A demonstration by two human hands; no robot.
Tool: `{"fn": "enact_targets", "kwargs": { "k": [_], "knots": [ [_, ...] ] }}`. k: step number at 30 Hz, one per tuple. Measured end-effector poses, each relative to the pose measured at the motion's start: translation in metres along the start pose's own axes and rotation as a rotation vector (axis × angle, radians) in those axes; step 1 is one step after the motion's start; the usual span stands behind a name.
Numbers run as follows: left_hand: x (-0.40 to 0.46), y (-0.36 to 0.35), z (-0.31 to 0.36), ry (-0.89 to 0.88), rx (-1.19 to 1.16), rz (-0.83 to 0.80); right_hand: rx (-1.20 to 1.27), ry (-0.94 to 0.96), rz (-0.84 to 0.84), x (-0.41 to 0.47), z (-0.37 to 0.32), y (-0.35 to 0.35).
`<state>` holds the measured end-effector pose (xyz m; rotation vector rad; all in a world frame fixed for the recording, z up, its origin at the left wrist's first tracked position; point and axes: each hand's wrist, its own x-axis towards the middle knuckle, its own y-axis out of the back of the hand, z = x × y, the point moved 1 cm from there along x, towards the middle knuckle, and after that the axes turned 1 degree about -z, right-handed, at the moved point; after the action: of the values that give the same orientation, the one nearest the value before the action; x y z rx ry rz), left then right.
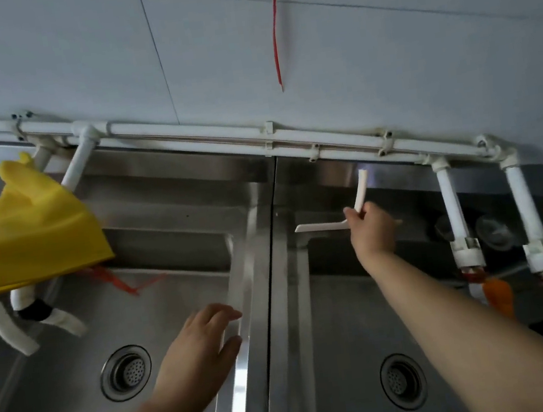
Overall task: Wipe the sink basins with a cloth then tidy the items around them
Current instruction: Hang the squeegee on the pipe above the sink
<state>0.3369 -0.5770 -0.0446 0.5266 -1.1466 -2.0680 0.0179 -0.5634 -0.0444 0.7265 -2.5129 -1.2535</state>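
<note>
A pale tiled wall [379,36] rises behind two stainless sink basins, with a white pipe [184,132] running along its foot and a red string [275,25] hanging down it. The left basin [58,355] and the right basin [344,327] sit side by side, split by a steel divider [252,277]. A yellow cloth [28,234] is draped over the taps at the left basin's back. The right hand [371,229] reaches to the back ledge of the right basin, fingers curled around a white angled plastic piece [336,212]. The left hand [200,348] rests on the divider's edge, fingers relaxed and fairly straight, holding nothing.
</note>
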Motion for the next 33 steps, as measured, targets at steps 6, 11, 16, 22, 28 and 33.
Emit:
{"fn": "enact_targets", "kwargs": {
  "k": [6, 11, 16, 22, 28, 33],
  "knots": [
    [0.004, -0.020, 0.004, 0.009, -0.017, -0.036, -0.028, 0.004, -0.045, 0.016, 0.013, -0.015],
    [0.006, -0.028, 0.010, -0.001, -0.023, -0.038, -0.055, 0.018, -0.055, 0.019, 0.015, -0.015],
    [0.007, -0.030, 0.010, 0.012, -0.052, -0.055, -0.097, 0.025, -0.088, 0.019, 0.016, -0.013],
    [0.007, -0.035, 0.008, 0.016, -0.086, -0.051, -0.152, 0.025, -0.115, 0.021, 0.016, -0.011],
    [0.005, -0.031, 0.009, 0.023, -0.085, -0.044, -0.125, 0.028, -0.065, 0.014, 0.016, -0.007],
    [-0.002, -0.025, 0.011, 0.015, -0.079, -0.093, -0.185, 0.057, -0.009, -0.016, 0.017, 0.011]
  ]
}}
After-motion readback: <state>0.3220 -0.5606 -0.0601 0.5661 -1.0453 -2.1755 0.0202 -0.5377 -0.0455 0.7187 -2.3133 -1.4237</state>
